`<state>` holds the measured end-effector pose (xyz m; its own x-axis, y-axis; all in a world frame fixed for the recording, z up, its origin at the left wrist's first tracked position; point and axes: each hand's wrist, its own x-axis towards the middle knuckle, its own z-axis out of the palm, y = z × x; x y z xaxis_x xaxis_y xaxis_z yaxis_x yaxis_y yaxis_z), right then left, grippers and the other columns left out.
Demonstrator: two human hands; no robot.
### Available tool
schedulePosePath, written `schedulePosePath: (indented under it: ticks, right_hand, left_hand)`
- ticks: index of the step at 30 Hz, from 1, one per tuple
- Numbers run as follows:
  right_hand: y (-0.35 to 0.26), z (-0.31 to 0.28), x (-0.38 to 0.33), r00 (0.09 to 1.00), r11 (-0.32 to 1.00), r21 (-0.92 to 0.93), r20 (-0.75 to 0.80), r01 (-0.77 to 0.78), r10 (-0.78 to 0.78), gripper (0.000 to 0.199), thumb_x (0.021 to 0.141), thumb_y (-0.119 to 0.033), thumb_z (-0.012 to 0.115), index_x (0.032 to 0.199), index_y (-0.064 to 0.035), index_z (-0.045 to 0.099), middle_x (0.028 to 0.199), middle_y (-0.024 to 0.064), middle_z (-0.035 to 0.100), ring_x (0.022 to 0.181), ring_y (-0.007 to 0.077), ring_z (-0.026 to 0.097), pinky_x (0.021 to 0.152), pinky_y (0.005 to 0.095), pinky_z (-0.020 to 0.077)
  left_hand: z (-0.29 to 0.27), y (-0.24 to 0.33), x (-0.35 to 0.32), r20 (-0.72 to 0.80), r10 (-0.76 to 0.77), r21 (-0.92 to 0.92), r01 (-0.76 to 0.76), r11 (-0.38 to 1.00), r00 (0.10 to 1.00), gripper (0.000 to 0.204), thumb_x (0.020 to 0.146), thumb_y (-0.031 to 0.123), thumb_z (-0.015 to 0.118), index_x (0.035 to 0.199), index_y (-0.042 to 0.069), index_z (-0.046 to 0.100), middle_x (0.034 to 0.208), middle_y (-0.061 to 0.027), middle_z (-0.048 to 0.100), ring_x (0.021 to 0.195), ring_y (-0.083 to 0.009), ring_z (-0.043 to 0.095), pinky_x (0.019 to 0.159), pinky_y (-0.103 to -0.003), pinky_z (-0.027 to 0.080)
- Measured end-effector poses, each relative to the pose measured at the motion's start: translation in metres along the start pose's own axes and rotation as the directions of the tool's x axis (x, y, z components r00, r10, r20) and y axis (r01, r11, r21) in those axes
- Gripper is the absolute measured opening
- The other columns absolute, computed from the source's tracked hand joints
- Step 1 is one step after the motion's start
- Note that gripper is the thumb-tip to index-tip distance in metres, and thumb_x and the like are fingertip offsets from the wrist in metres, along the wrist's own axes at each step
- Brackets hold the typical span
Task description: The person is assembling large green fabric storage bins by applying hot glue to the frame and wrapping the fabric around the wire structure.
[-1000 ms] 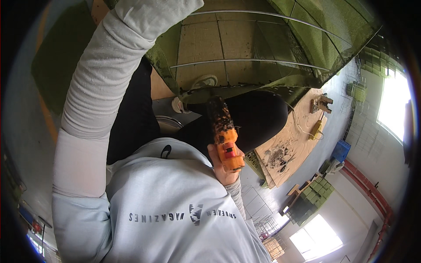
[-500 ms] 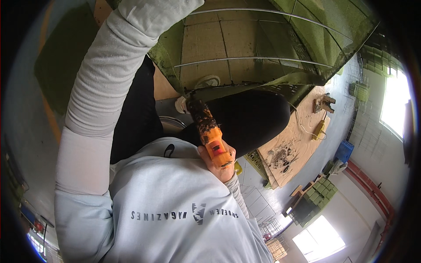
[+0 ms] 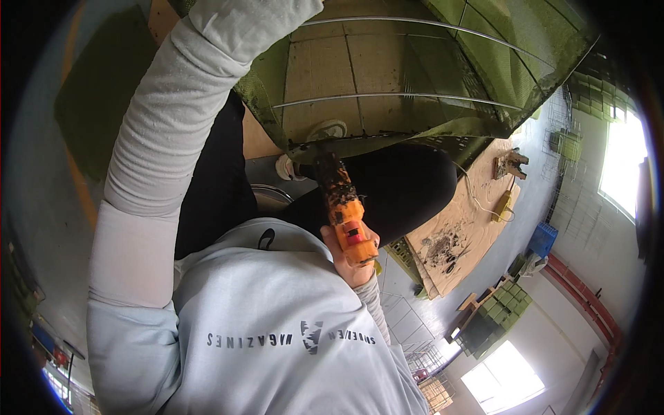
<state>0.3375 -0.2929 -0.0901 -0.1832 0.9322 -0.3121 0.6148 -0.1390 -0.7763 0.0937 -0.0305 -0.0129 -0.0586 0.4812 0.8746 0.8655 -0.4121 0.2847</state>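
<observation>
My right hand is closed around an orange hand tool with a red button and a long front end caked in black residue; I cannot make out its exact kind. The tool's blackened end points up at the lower edge of a green mesh cover, close to it; whether they touch is unclear. This mesh is stretched over a frame of metal rods, with black smears along its edge. Above, my left arm in a pale sleeve reaches to the frame, its hand outside the picture.
Right of my bent knee lies a wooden board with black scraps, a stained block and a yellow corded thing. A blue crate and stacked green boxes stand farther right. My shoe shows below the mesh.
My right hand and the orange tool have shifted a little to the right, and the tool's tip has left the mesh's lower left corner. The left arm is nearly still.
</observation>
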Motion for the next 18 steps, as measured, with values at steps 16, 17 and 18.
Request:
schedulePosePath:
  ticks: [16, 17, 18]
  right_hand:
    - [0.143, -0.188, -0.072, 0.456, 0.733, 0.585, -0.788, 0.346, 0.413, 0.03, 0.095, -0.027, 0.057, 0.113, -0.0034, 0.057, 0.104, 0.0077, 0.065, 0.086, 0.0168, 0.064, 0.073, 0.0335, 0.0551]
    - [0.17, -0.198, -0.074, 0.467, 0.625, 0.686, -0.721, 0.372, 0.513, 0.034, 0.094, -0.033, 0.059, 0.114, -0.0057, 0.056, 0.102, 0.0085, 0.065, 0.085, 0.0186, 0.065, 0.071, 0.0362, 0.0565]
    - [0.196, -0.204, -0.069, 0.472, 0.614, 0.683, -0.724, 0.395, 0.502, 0.034, 0.094, -0.033, 0.059, 0.114, -0.0057, 0.056, 0.102, 0.0085, 0.065, 0.085, 0.0186, 0.065, 0.071, 0.0362, 0.0565]
  left_hand:
    - [0.05, -0.044, 0.05, 0.463, -0.093, -0.254, 0.233, 0.939, 0.882, 0.036, 0.094, 0.039, 0.058, 0.084, 0.005, 0.063, 0.059, -0.0005, 0.036, 0.055, -0.0083, 0.029, 0.05, -0.027, 0.024]
    - [0.057, -0.042, 0.057, 0.544, -0.094, -0.332, 0.318, 0.888, 0.834, 0.039, 0.093, 0.039, 0.059, 0.078, 0.003, 0.061, 0.06, 0.0046, 0.031, 0.059, -0.0042, 0.024, 0.051, -0.025, 0.02]
    - [0.058, -0.04, 0.066, 0.527, -0.084, -0.332, 0.296, 0.896, 0.846, 0.039, 0.093, 0.039, 0.059, 0.078, 0.003, 0.061, 0.06, 0.0046, 0.031, 0.059, -0.0042, 0.024, 0.051, -0.025, 0.02]
